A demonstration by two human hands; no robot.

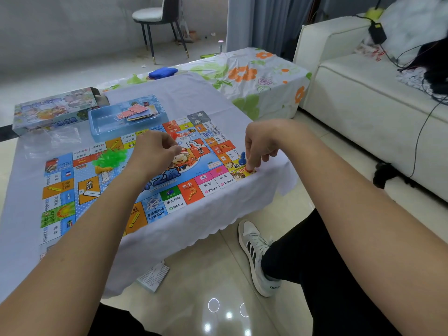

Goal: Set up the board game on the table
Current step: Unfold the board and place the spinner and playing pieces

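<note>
The colourful game board [169, 190] lies unfolded on a table under a white cloth [194, 229]. My right hand [261, 146] reaches down to the board's right corner and pinches a small red pawn [251, 170] standing on the start square. A blue pawn [242, 159] stands just left of it. My left hand [155, 154] hovers over the board's middle with fingers curled; a bit of red [172, 136] shows at its fingertips, but I cannot tell if it is held. A heap of green plastic pieces [110, 157] lies on the board's left part.
A blue plastic tray [97, 127] with cards stands behind the board, the game box [53, 110] to its left. A blue cloth [163, 72] lies at the table's far edge. A paper sheet [154, 278] lies on the floor. A white sofa [363, 105] stands to the right.
</note>
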